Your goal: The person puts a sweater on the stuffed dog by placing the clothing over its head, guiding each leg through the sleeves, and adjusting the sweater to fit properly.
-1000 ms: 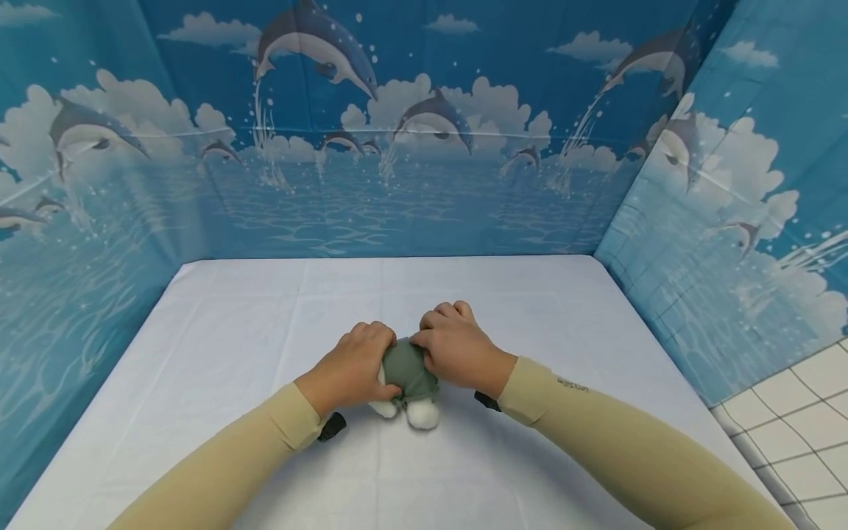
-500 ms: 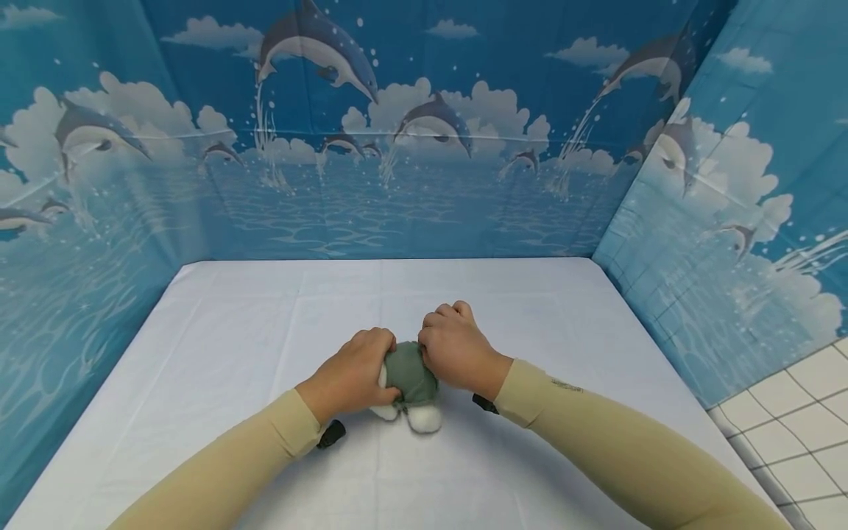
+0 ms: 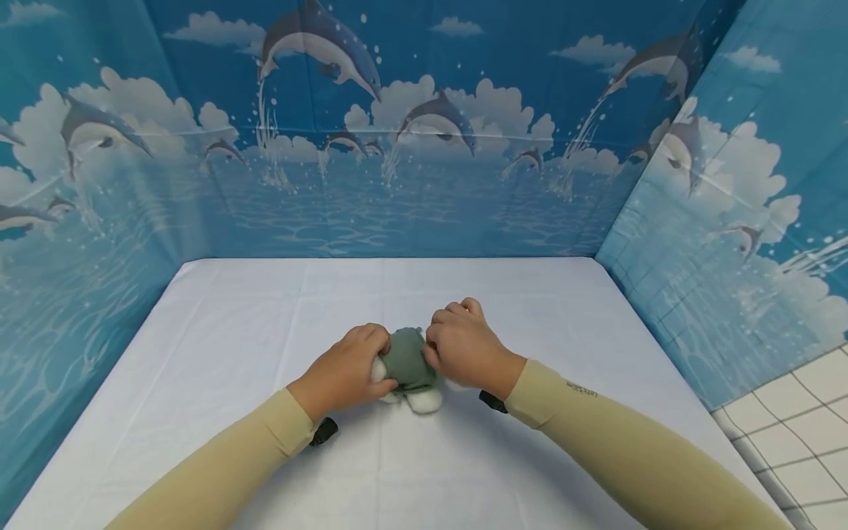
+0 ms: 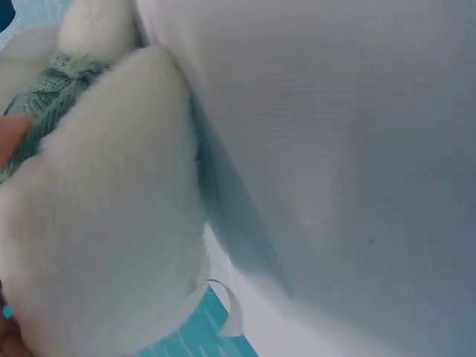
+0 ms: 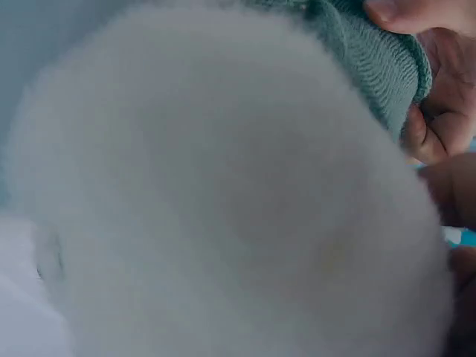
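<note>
A white plush toy (image 3: 425, 401) in a green knitted garment (image 3: 405, 359) sits on the table between both hands, its white feet toward the near side. My left hand (image 3: 347, 364) grips the toy's left side, thumb over the lower part of the garment. On the other side, my right hand (image 3: 467, 350) has curled fingers at the garment's upper right edge. In the right wrist view, the thumb and fingers pinch the garment's ribbed edge (image 5: 379, 71) beside the fluffy white plush (image 5: 223, 186). White plush (image 4: 119, 193) also fills the left of the left wrist view.
A white cloth (image 3: 318, 294) covers the table. Blue dolphin-print curtains (image 3: 424, 199) stand along its back and sides. Pale tiles (image 3: 795, 419) show beyond the right edge. A dark wrist-camera piece (image 3: 324, 431) sits below the left cuff.
The toy has shifted slightly away from the person. My right hand has moved a little to the right, from the garment's top to its right edge. The left hand keeps its grip.
</note>
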`<state>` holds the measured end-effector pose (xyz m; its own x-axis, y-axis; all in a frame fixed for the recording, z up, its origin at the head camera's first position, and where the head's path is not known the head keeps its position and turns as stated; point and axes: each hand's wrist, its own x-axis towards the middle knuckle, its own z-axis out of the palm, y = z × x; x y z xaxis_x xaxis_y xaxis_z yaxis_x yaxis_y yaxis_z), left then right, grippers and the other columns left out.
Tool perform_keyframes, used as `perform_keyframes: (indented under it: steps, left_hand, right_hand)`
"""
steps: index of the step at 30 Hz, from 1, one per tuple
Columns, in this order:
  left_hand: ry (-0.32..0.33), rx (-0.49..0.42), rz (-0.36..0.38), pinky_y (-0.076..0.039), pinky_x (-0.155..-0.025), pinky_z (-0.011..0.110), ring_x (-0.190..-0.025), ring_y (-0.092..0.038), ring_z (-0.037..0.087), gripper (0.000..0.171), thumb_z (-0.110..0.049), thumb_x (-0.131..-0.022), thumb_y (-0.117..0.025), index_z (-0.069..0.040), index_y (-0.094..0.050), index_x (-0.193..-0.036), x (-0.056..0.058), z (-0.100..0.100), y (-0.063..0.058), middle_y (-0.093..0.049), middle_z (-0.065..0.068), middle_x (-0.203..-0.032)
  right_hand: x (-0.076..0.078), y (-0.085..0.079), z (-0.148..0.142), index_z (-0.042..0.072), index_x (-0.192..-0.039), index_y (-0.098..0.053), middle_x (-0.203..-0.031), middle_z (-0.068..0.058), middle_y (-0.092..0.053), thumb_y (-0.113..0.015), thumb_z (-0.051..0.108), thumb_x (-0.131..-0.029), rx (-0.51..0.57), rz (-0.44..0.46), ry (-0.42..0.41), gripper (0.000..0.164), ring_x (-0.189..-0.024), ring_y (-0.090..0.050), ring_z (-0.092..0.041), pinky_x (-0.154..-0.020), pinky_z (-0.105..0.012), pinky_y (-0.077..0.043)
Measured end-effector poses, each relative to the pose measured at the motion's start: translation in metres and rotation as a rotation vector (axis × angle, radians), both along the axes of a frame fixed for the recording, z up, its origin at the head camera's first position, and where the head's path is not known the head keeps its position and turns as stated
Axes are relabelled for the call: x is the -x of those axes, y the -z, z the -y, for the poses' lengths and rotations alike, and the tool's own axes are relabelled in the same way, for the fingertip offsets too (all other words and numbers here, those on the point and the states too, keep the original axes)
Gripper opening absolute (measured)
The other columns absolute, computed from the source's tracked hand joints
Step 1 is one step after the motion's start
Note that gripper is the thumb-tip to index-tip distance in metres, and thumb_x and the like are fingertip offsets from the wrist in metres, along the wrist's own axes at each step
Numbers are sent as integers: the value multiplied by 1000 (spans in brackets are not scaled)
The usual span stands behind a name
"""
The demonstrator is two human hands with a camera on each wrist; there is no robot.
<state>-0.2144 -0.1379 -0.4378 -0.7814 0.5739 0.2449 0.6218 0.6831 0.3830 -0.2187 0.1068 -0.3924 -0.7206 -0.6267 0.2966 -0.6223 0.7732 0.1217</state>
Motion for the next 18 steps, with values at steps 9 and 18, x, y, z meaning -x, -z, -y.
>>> perform_keyframes:
  steps: [9, 18]
  left_hand:
    - [-8, -39, 63, -49, -82, 35, -93, -53, 13, 25, -26, -99, -76, -17, -52, -99, 3, -1, -3, -57, -3, -103]
    - [-64, -79, 231, -47, -73, 33, -86, -54, 15, 29, -20, -94, -80, -16, -52, -100, 6, 3, -11, -56, -1, -101]
  right_hand:
    - [5, -7, 8, 22, -131, -74, -102, -2, -70, -68, 18, -104, -110, 195, 25, 29, -90, -54, -23, -87, -45, -32]
    - [10, -7, 9, 17, -105, -82, -99, -3, -74, -63, 4, -103, 48, 313, 10, 23, -91, -59, -24, -87, -45, -32]
